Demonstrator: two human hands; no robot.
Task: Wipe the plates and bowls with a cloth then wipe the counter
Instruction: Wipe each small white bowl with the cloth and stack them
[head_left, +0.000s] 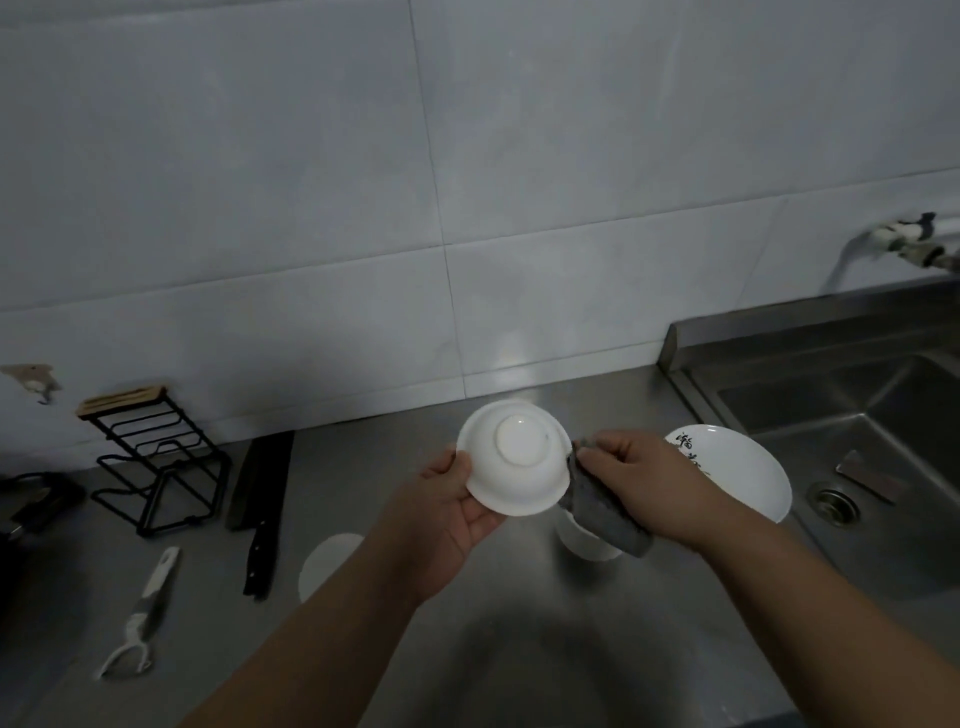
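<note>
My left hand (449, 506) holds a white bowl (514, 460) by its lower left rim, above the steel counter (519, 649), with the bowl's underside and foot ring turned toward me. My right hand (636, 470) grips a grey cloth (597, 512) pressed against the bowl's right rim. A white plate (748, 467) with black writing lies on the counter behind my right hand. Another white bowl (584, 545) stands under the cloth, mostly hidden. A small white dish (324, 564) sits left of my left forearm.
A steel sink (857, 441) with a drain lies at the right, a tap (906, 241) on the wall above it. At the left are a black wire rack (156, 462), two dark knives (262, 499), and a white peeler (140, 618).
</note>
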